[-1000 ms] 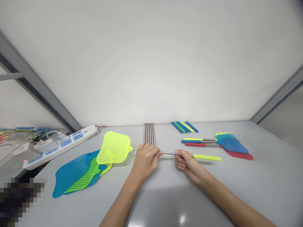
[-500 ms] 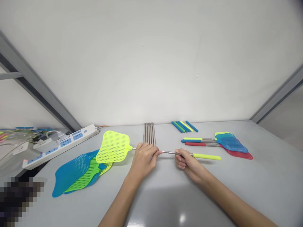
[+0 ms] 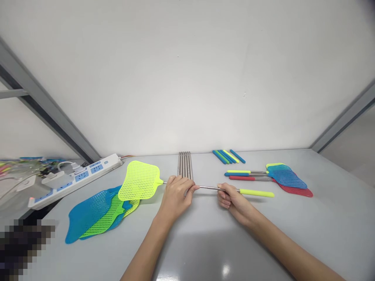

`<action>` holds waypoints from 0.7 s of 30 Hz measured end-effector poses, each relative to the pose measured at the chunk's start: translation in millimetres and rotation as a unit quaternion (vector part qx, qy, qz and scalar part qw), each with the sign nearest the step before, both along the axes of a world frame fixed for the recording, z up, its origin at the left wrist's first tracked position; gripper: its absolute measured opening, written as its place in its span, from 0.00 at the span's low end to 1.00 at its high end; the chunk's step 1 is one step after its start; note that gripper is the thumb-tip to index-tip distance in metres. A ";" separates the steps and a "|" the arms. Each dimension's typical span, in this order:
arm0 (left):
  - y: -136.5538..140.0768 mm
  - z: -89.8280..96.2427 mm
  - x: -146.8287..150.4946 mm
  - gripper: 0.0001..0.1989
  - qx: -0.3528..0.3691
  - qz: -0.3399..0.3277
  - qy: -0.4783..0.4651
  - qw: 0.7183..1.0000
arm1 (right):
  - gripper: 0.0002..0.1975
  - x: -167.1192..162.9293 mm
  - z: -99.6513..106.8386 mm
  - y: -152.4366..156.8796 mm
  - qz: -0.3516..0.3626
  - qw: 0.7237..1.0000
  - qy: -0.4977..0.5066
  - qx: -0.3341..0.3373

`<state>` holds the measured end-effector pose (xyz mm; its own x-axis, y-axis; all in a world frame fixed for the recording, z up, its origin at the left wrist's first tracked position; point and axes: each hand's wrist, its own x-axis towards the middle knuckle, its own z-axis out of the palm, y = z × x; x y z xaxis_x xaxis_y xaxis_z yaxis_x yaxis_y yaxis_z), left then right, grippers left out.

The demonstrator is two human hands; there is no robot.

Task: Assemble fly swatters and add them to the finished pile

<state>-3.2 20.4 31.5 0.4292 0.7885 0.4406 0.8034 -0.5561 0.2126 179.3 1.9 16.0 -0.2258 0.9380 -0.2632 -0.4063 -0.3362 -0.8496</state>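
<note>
Loose blue, green and yellow swatter heads (image 3: 84, 216) are lying in a fanned pile at lower left of the frame, covering much of one another on a gray table (image 3: 202, 249). At center, a worker's right hand (image 3: 233, 198) is gripping a yellow swatter (image 3: 140, 181) by its metal shaft just beside the yellow handle, while the left hand (image 3: 177, 193) is closing around the shaft nearer the mesh head, which is overlapping the pile in view. Three finished-looking swatters (image 3: 285, 177), yellow, blue and red, are resting at right. A white power strip (image 3: 101, 167) is stretching across the left side. Behind the left hand, which is hiding their near ends, metal rods (image 3: 184, 164) are standing in a row. Colored grips (image 3: 225, 156) are lying right of them, near the wall (image 3: 187, 78). Blurred items at far left are possibly showing plastic wrapping. Compared with a second earlier, the left hand and mesh head are sitting slightly farther left, and slightly more shaft is showing between the hands.
</note>
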 end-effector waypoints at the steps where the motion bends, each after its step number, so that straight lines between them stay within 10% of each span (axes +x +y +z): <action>1: 0.1 0.1 -0.5 0.12 0.001 0.001 0.001 1.000 | 0.14 0.1 -0.3 0.0 -0.001 1.000 0.002 0.001; 21: 2.9 2.9 -7.6 0.12 0.010 0.005 0.000 1.000 | 0.15 2.2 -3.0 2.1 -0.005 1.000 0.010 0.009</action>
